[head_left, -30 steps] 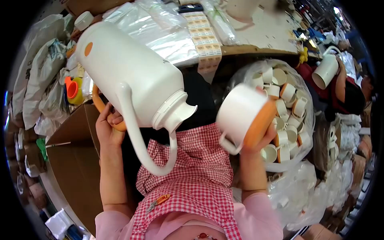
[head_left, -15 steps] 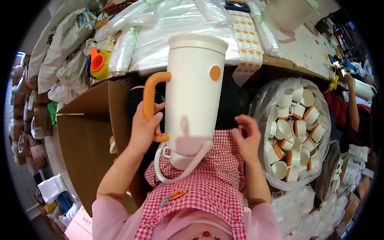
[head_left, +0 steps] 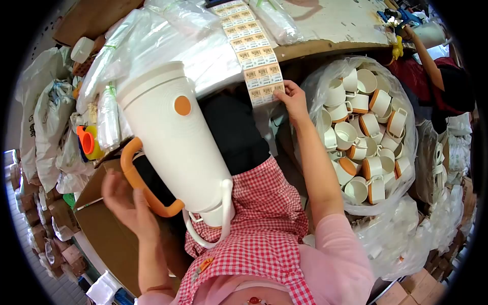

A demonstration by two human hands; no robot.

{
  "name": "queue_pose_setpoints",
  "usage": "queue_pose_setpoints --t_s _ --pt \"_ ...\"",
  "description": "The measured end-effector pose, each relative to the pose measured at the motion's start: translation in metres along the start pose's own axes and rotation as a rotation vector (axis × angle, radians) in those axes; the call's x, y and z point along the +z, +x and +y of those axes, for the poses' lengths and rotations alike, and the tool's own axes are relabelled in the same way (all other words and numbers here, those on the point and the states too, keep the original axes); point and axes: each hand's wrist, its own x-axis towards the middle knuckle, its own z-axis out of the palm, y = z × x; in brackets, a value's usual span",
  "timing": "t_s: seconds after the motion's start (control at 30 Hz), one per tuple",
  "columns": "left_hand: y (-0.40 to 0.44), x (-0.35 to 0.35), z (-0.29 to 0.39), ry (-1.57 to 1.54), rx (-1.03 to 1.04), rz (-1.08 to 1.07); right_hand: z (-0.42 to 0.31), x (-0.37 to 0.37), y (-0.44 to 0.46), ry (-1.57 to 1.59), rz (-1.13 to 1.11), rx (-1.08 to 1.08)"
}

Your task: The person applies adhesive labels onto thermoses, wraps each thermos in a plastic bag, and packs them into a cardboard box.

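A large white tumbler (head_left: 168, 137) with an orange side handle (head_left: 140, 175), a round orange dot and a white carry loop (head_left: 223, 218) leans across my lap, tilted to the left. My left hand (head_left: 129, 206) is beside the orange handle, its fingers apart and not wrapped round it. At the table's edge, my right hand (head_left: 292, 101) pinches the lower corner of a hanging strip of printed stickers (head_left: 259, 61) between thumb and fingers. The strip runs up over the tabletop.
A clear plastic bag (head_left: 409, 173) full of white mugs with orange-brown bases stands at the right. An open cardboard box (head_left: 109, 236) is at my left. Plastic sleeves (head_left: 168, 46) cover part of the table (head_left: 335, 23). A co-worker's arm (head_left: 429, 58) shows at far right.
My right hand has reached up and forward and taken hold of the sticker strip. My left hand has let go of the orange handle. The view has turned, and the tumbler leans further left.
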Motion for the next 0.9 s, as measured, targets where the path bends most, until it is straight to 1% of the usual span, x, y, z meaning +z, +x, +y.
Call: queue_pose_setpoints --t_s 0.03,0.1,0.17,0.23,0.3,0.37,0.43,0.47,0.5,0.57,0.6,0.63,0.67,0.7,0.73,0.77,0.8,0.83,0.9 --pt "0.014 0.002 0.011 0.044 0.199 0.021 -0.004 -0.003 -0.008 0.002 -0.031 0.000" --pt "0.041 0.017 0.044 -0.063 0.270 -0.221 -0.027 0.008 -0.017 0.020 -0.007 0.025" --pt "0.073 0.055 0.088 0.006 0.393 -0.558 -0.034 0.017 -0.019 0.057 -0.002 0.007" --pt "0.094 0.107 0.107 0.061 0.604 -0.732 -0.042 0.026 -0.019 0.107 0.049 -0.089" --pt "0.106 0.168 0.108 0.163 0.557 -0.806 -0.051 0.037 -0.017 0.155 0.044 -0.118" --pt "0.112 0.227 0.095 0.160 0.654 -0.646 -0.058 0.045 -0.012 0.175 0.063 -0.169" --pt "0.112 0.266 0.082 0.171 0.646 -0.602 -0.064 0.052 -0.009 0.203 0.079 -0.191" --pt "0.113 0.274 0.083 0.179 0.626 -0.570 -0.066 0.053 -0.009 0.190 0.076 -0.197" --pt "0.113 0.278 0.082 0.179 0.632 -0.573 -0.067 0.055 -0.010 0.177 0.076 -0.199" --pt "0.109 0.283 0.078 0.212 0.535 -0.626 -0.070 0.059 -0.012 0.188 0.107 -0.216" --pt "0.108 0.284 0.072 0.152 0.574 -0.583 -0.072 0.062 -0.013 0.156 0.112 -0.199" --pt "0.107 0.279 0.067 0.241 0.572 -0.588 -0.076 0.064 -0.014 0.119 0.128 -0.193" --pt "0.108 0.280 0.070 0.287 0.608 -0.578 -0.083 0.069 -0.016 -0.022 0.189 -0.274" --pt "0.109 0.284 0.057 0.273 0.669 -0.552 -0.095 0.072 -0.022 -0.050 0.219 -0.264" --pt "0.108 0.286 0.058 0.335 0.587 -0.577 -0.049 0.065 -0.002 -0.017 0.209 -0.355" --pt "0.105 0.293 0.050 0.167 0.634 -0.480 -0.062 0.064 -0.010 -0.046 0.249 -0.311" --pt "0.105 0.288 0.053 0.133 0.657 -0.481 -0.061 0.066 -0.011 -0.045 0.229 -0.308" --pt "0.100 0.281 0.063 0.086 0.693 -0.426 -0.041 0.066 -0.001 -0.023 0.229 -0.304" --pt "0.095 0.277 0.075 0.100 0.600 -0.443 -0.050 0.069 -0.002 0.230 0.151 -0.217"
